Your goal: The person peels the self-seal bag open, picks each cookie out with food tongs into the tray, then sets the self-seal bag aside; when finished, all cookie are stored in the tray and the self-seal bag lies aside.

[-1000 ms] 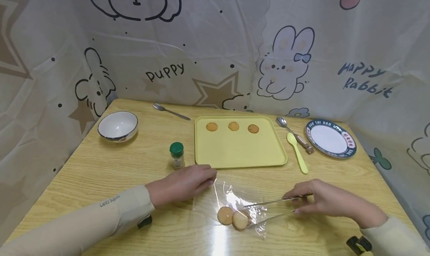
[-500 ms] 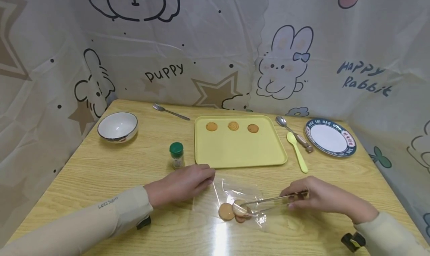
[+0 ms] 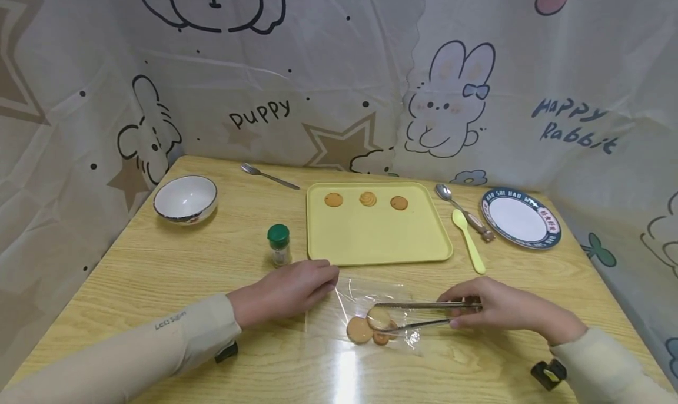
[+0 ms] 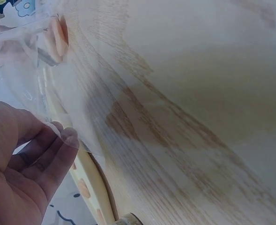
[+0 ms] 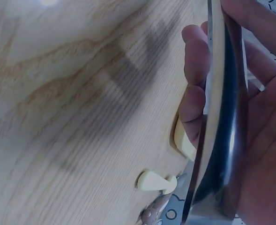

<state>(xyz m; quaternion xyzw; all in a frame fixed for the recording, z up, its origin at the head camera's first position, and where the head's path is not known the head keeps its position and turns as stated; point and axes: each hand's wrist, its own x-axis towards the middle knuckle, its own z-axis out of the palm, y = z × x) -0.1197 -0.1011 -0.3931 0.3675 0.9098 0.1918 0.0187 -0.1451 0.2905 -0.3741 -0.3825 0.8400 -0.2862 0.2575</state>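
My left hand (image 3: 288,289) pinches the edge of a clear plastic bag (image 3: 322,313) between thumb and fingertips, as the left wrist view confirms. Inside the bag lie several round cookies (image 3: 359,330), bunched toward its right side. Metal tongs (image 3: 418,305) are gripped in my right hand (image 3: 500,310), their two arms apart. Their tips reach into the bag, one on each side of a pale cookie (image 3: 378,317) that overlaps its neighbours. Up close in the right wrist view, the tongs' shiny bent end (image 5: 222,187) lies along the palm.
Beyond the bag lies a yellow tray (image 3: 378,239) with three cookies along its far side. A green-capped shaker (image 3: 279,245) stands close to my left hand. Around them are a bowl (image 3: 185,198), fork (image 3: 272,178), metal spoon (image 3: 463,209), yellow spoon (image 3: 470,242) and plate (image 3: 521,218).
My right hand has moved left and slightly away from me, bringing the tongs deeper into the bag. The pale cookie has shifted away from me. My left hand stays put.
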